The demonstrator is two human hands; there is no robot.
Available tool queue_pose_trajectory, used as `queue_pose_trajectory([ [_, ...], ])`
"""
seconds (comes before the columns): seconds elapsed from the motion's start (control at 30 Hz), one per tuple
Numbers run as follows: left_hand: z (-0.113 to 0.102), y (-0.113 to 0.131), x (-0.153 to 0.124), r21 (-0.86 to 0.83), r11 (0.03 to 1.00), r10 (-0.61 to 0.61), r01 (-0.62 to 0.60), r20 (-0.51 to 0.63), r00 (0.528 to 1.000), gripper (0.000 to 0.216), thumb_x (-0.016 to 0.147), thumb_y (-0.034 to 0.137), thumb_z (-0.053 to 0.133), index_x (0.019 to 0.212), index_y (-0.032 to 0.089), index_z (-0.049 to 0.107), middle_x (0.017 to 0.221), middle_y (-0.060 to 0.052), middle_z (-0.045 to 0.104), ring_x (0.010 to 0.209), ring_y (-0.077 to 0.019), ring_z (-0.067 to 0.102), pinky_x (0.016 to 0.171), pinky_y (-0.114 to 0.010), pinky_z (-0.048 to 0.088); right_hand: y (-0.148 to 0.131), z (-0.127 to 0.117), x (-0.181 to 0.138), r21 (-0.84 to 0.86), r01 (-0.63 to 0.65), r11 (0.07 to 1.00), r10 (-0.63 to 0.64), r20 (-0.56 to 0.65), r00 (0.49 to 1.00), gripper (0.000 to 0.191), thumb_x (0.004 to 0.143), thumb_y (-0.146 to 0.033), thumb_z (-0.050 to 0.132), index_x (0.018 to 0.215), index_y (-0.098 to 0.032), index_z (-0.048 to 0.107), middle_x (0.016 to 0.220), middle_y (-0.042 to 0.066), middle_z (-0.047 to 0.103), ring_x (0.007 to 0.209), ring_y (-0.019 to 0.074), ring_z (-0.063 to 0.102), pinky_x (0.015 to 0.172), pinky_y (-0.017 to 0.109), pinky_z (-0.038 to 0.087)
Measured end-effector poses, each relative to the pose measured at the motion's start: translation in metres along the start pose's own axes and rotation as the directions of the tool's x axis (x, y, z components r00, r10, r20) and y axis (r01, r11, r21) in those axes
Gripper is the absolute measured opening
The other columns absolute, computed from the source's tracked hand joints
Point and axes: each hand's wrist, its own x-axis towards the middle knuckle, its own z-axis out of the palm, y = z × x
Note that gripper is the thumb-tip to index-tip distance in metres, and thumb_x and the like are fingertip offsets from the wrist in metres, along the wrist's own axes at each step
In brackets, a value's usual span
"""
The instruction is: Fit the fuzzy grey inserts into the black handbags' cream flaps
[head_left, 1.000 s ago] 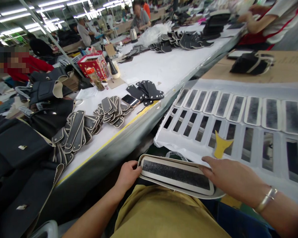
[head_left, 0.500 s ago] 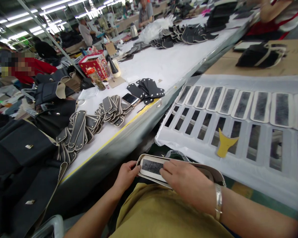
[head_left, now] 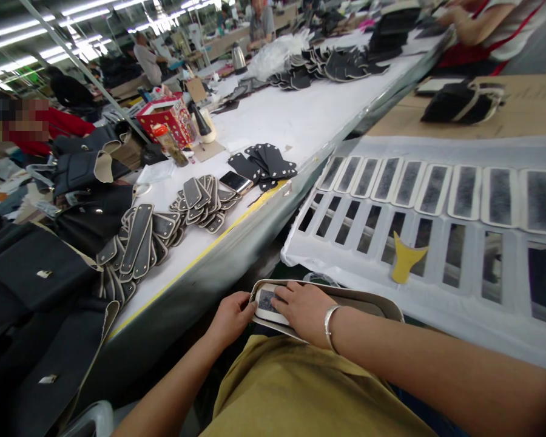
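My left hand (head_left: 231,317) pinches the left end of a long beige-edged, tray-like bag part (head_left: 375,301), thumb on the near side and fingers behind it. Inside its left end lies a white-bordered panel (head_left: 266,298) with a dark mottled middle. Flat on that panel rest the spread fingers of my right hand (head_left: 304,309), covering much of it. A silver bracelet circles the right wrist. The part lies across my front, above a mustard garment (head_left: 309,388); its underside is hidden.
A rack with white sheeting (head_left: 295,258) at right carries a row of similar panels (head_left: 464,191) and a yellow forked piece (head_left: 407,258). On the white table (head_left: 337,112) lie stacked black straps (head_left: 139,240) and a phone (head_left: 235,181). Black bags (head_left: 31,261) crowd the left. Co-workers are beyond.
My right hand has slid left along the panel and flattened, covering more of it. My left hand keeps its hold on the end. The camera view has shifted slightly right.
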Motion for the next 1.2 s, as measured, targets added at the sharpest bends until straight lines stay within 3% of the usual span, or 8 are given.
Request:
queue_pose_trajectory([
  [0.3,-0.015,0.003,0.006,0.080,0.991,0.093,-0.106,0.145,0.985,0.022,0.081,0.027,0.047,0.073,0.016,0.063,0.070,-0.002,0.060,0.066,-0.0152,0.052,0.062,-0.023,0.036,-0.002,-0.002,-0.002,0.026,-0.036,0.999,0.037,-0.005,0.999,0.035,0.086,-0.024,0.047,0.119,-0.021,0.056,0.123,0.010,0.055,0.102,0.0264,0.051,0.075,0.039,0.047],
  [0.57,-0.007,0.009,0.009,0.091,0.995,-0.047,0.043,0.042,0.998,0.015,0.070,0.020,0.048,0.056,0.016,0.052,0.052,0.004,0.045,0.052,-0.0104,0.040,0.050,-0.021,0.027,-0.001,-0.004,-0.002,0.039,-0.035,0.999,0.035,0.020,0.999,0.036,0.086,-0.025,0.046,0.121,-0.022,0.054,0.125,0.009,0.054,0.104,0.0270,0.050,0.079,0.040,0.046],
  [0.73,-0.005,0.010,0.006,0.151,0.988,-0.017,0.013,0.020,1.000,0.018,0.072,0.022,0.047,0.058,0.015,0.054,0.055,0.003,0.047,0.055,-0.0112,0.043,0.052,-0.022,0.029,0.000,0.001,0.000,0.032,-0.030,0.999,0.031,-0.012,0.999,0.033,0.086,-0.024,0.045,0.118,-0.022,0.056,0.122,0.009,0.055,0.102,0.0269,0.051,0.076,0.040,0.047],
  [0.87,-0.009,0.003,0.006,0.027,1.000,-0.006,0.003,0.104,0.995,0.017,0.075,0.024,0.047,0.066,0.015,0.058,0.059,0.002,0.055,0.057,-0.0124,0.050,0.054,-0.022,0.035,0.000,0.005,0.001,0.020,-0.027,0.999,0.028,-0.047,0.998,0.032,0.085,-0.025,0.046,0.116,-0.022,0.056,0.118,0.009,0.056,0.098,0.0263,0.052,0.074,0.039,0.047],
  [0.97,-0.012,0.000,0.009,-0.065,0.998,0.004,0.006,0.163,0.987,0.017,0.076,0.028,0.050,0.067,0.015,0.057,0.059,0.002,0.056,0.057,-0.0127,0.052,0.054,-0.021,0.038,-0.001,0.007,0.002,0.025,-0.047,0.999,0.049,-0.078,0.996,0.040,0.085,-0.024,0.047,0.125,-0.021,0.048,0.116,0.010,0.057,0.097,0.0257,0.053,0.074,0.039,0.047],
  [1.07,-0.011,-0.001,0.012,-0.117,0.991,-0.051,0.072,0.170,0.984,0.027,0.079,0.036,0.048,0.063,0.016,0.055,0.056,0.002,0.054,0.053,-0.0132,0.054,0.051,-0.022,0.040,-0.001,0.007,0.004,0.036,-0.045,0.998,0.048,-0.088,0.995,0.048,0.083,-0.025,0.049,0.130,-0.022,0.043,0.118,0.010,0.056,0.099,0.0258,0.052,0.074,0.038,0.047],
  [1.2,-0.009,-0.002,0.012,-0.122,0.984,-0.110,0.132,0.170,0.979,0.031,0.081,0.037,0.045,0.059,0.017,0.052,0.052,0.002,0.054,0.049,-0.0139,0.056,0.048,-0.022,0.040,0.001,0.004,0.005,0.029,-0.027,0.999,0.028,-0.030,0.999,0.043,0.081,-0.027,0.052,0.124,-0.024,0.050,0.119,0.011,0.054,0.101,0.0269,0.051,0.077,0.039,0.046],
])
